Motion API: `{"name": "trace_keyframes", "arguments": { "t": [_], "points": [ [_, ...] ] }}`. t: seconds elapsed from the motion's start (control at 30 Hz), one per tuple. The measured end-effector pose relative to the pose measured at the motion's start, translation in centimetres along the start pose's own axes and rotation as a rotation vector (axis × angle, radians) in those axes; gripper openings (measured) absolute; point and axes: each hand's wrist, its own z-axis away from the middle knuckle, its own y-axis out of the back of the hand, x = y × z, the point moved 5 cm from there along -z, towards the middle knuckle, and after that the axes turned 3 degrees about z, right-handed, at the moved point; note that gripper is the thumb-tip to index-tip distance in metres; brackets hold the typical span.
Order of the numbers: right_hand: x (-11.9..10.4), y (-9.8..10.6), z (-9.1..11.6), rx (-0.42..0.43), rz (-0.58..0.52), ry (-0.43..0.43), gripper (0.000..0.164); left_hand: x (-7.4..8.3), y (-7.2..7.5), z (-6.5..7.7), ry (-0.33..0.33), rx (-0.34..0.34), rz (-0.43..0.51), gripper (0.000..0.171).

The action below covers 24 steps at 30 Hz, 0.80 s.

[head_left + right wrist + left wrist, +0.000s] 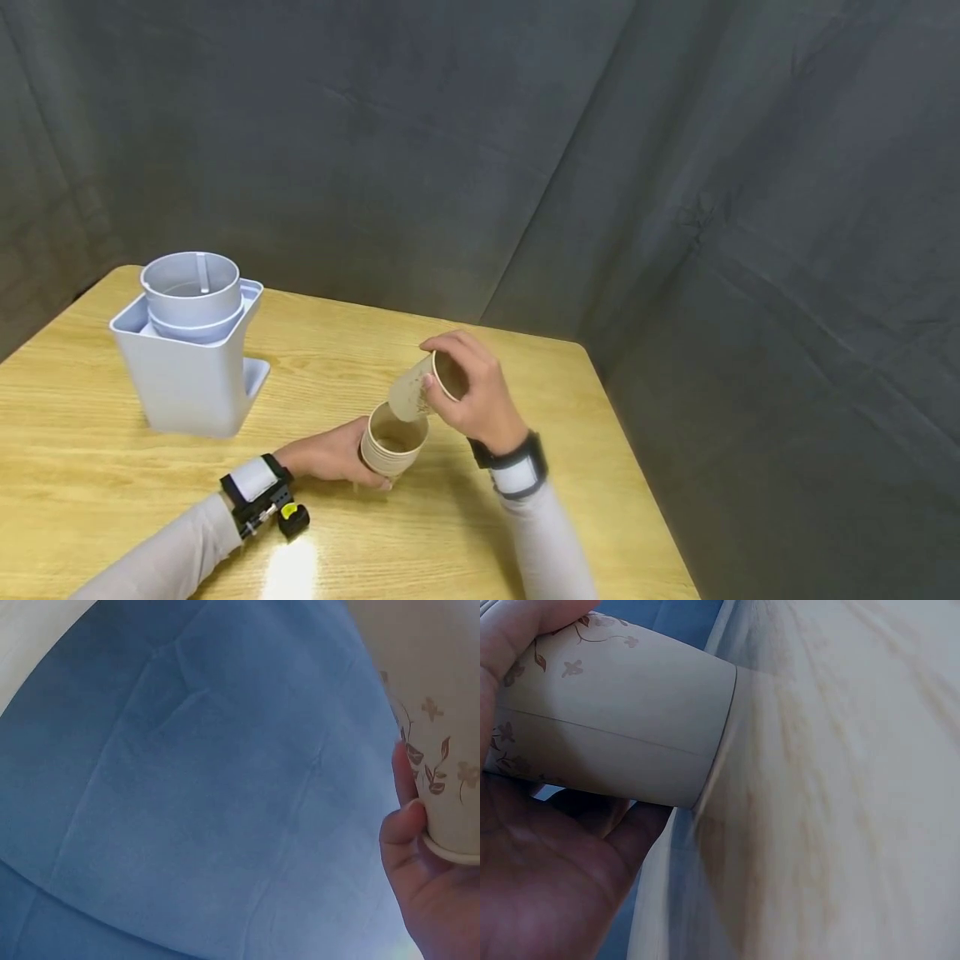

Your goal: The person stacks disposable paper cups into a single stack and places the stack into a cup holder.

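A stack of beige paper cups (392,446) stands on the table, and my left hand (337,452) grips it around the side. In the left wrist view the outer paper cup (622,712) shows a brown flower print, its base at the tabletop. My right hand (476,390) holds a single paper cup (411,392) near its rim, tilted, with the base low over the stack's mouth. Whether that base touches the stack I cannot tell. The same printed cup (439,727) appears at the right edge of the right wrist view, pinched by fingers (405,825).
A pale grey square container (183,387) stands on the left of the wooden table (315,342), with a round cylindrical insert (191,304) in its top. Dark cloth (360,150) hangs behind the table and along its right side.
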Motion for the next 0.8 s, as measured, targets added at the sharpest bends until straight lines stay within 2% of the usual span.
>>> {"name": "trace_keyframes", "arguments": {
  "t": [0.17, 0.33, 0.6, 0.8],
  "points": [
    [-0.4, -1.0, 0.1, -0.129, -0.049, 0.006, 0.034, 0.1, 0.0, 0.0, 0.007, -0.014, -0.010, 0.068],
    [-0.4, -2.0, 0.5, -0.250, -0.050, -0.010, 0.034, 0.2, -0.1, -0.1, -0.004, -0.029, -0.005, 0.063],
    [-0.8, -3.4, 0.9, -0.435, 0.029, -0.027, 0.039, 0.1, -0.3, -0.3, -0.019, -0.040, 0.003, 0.058],
    [-1.1, -4.5, 1.7, -0.620, 0.094, -0.120, 0.052, -0.1, -0.3, -0.2, 0.025, -0.047, -0.020, 0.055]
  ]
}}
